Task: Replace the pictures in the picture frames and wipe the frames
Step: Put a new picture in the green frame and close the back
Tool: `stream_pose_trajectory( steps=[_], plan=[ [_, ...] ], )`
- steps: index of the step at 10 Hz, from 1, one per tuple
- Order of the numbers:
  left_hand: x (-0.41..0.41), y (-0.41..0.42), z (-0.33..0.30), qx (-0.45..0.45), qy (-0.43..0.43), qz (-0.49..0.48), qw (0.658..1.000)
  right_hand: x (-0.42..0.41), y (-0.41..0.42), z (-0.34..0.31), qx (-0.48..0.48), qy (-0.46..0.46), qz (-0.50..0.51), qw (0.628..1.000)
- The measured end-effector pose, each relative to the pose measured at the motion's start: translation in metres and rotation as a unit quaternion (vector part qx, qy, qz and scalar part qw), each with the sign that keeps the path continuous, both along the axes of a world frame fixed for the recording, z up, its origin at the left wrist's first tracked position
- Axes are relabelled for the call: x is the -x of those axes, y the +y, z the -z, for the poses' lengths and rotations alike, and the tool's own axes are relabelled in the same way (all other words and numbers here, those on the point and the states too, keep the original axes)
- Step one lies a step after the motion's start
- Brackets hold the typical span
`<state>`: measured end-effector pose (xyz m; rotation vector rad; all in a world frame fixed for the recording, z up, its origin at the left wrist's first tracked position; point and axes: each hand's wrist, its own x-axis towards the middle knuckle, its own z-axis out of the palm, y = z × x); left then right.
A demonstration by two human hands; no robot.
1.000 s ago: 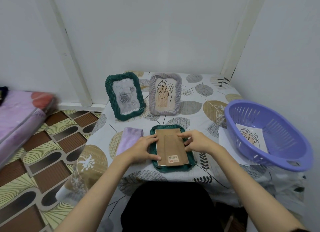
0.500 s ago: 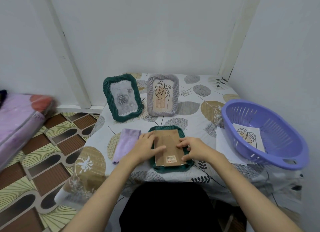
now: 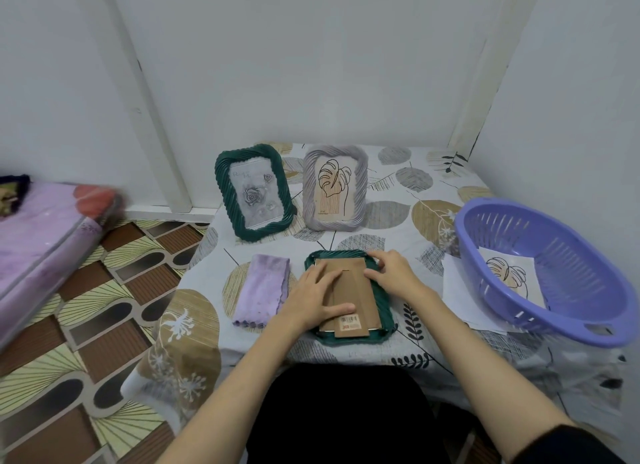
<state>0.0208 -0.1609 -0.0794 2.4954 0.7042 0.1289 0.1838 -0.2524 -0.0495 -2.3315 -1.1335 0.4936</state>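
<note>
A dark green picture frame (image 3: 383, 311) lies face down near the table's front edge, its brown cardboard back (image 3: 360, 290) facing up. My left hand (image 3: 311, 299) lies flat on the left half of the cardboard, thumb stretched across it. My right hand (image 3: 393, 273) rests on the frame's upper right corner, fingers touching the cardboard's edge. Behind stand a second green frame (image 3: 252, 193) with a grey rose picture and a grey frame (image 3: 335, 186) with a leaf drawing. A folded lilac cloth (image 3: 261, 290) lies left of the face-down frame.
A purple plastic basket (image 3: 554, 276) holding a leaf picture (image 3: 509, 273) sits at the right on white paper sheets (image 3: 453, 280). The leaf-patterned tablecloth (image 3: 415, 221) covers a small table in a wall corner. A pink mattress (image 3: 38, 242) lies on the patterned floor at left.
My left hand has slid further onto the cardboard back. My right hand has moved up from the frame's right side to its upper right corner.
</note>
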Motion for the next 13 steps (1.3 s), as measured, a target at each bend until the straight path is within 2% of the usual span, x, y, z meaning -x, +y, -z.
stream_pose_trajectory(
  steps=[3, 7, 10, 11, 12, 13],
  plan=[
    [-0.002, 0.006, 0.001, 0.024, -0.02, 0.019, 0.999, -0.009, 0.006, -0.006, 0.067, -0.008, -0.048, 0.997],
    [-0.001, 0.003, 0.003, 0.031, -0.037, 0.011, 0.999, -0.013, 0.007, -0.009, 0.071, -0.045, -0.078, 0.993],
    [-0.001, 0.004, 0.005, 0.031, -0.043, 0.01, 0.999, -0.011, 0.0, 0.001, 0.009, -0.044, -0.063, 0.997],
    [-0.002, 0.005, 0.007, 0.03, -0.044, 0.011, 0.999, -0.001, -0.008, 0.009, -0.032, 0.009, -0.013, 0.999],
    [-0.003, 0.01, 0.007, 0.021, -0.026, 0.024, 0.999, 0.013, -0.014, 0.022, -0.061, -0.014, 0.012, 0.998],
    [-0.009, 0.022, 0.004, -0.013, -0.053, -0.005, 0.999, 0.018, -0.014, 0.03, -0.066, -0.051, 0.023, 0.996]
  ],
)
